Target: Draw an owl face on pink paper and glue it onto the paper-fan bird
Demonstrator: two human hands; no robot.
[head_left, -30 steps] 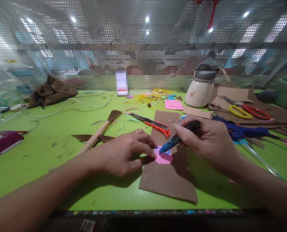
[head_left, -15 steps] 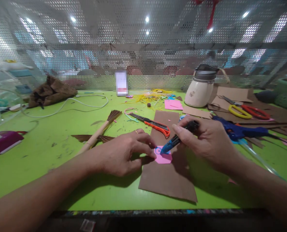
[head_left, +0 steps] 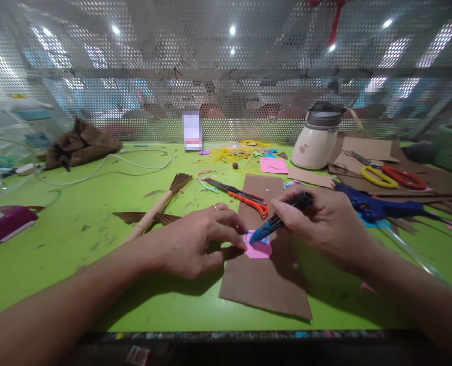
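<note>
A small pink paper piece (head_left: 259, 251) with cut corners and blue marks lies on a brown cardboard strip (head_left: 266, 290). The fingertips of my left hand (head_left: 199, 239) press on its left edge, the fingers apart and bent. My right hand (head_left: 325, 218) is closed around a blue marker (head_left: 273, 224), whose tip meets the paper and covers part of the drawing. Just beyond the paper, an orange box cutter (head_left: 249, 199) lies partly across the cardboard.
A brown paper broom shape (head_left: 153, 208) lies left of the cardboard. Farther right are a blue glue gun (head_left: 378, 204), scissors (head_left: 407, 177) and a white jug (head_left: 314, 145). A phone (head_left: 192, 132) stands at the back near yellow scraps (head_left: 245, 151); a brown cloth (head_left: 82, 145) sits back left.
The marker tip has shifted slightly left and down on the pink paper, with my right hand still around it. My left hand has stayed in nearly the same place.
</note>
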